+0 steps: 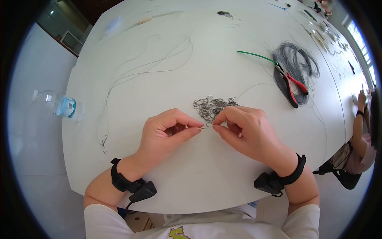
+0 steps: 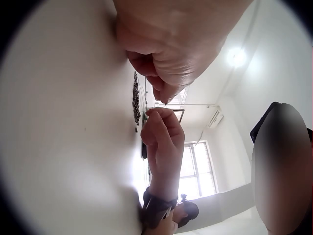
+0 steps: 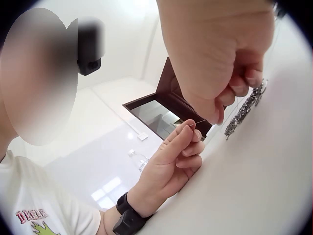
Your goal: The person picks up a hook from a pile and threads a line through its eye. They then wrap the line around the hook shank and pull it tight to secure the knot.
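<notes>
Just in front of a pile of dark metal hooks [image 1: 211, 106], both hands meet over the white table [image 1: 179, 187]. The left hand [image 1: 167, 129] pinches a tiny thin piece between thumb and forefinger; in the right wrist view the left hand [image 3: 168, 164] shows a fine sliver at its fingertips. The right hand [image 1: 248, 129] pinches a small curved hook [image 1: 208, 124] by one end, its fingertips a short gap from the left ones. The left wrist view shows the right hand [image 2: 164, 147] facing the other, with the hook pile [image 2: 136, 103] beyond.
Red-handled pliers [image 1: 293, 88] lie on a grey line coil [image 1: 296, 59] by a green tie [image 1: 256, 55]. Loose line with hooks [image 1: 104, 144] lies at left, near a plastic bottle [image 1: 65, 106]. Another small dark pile [image 1: 225, 14] is at the back; another person [image 1: 360, 147] sits at right.
</notes>
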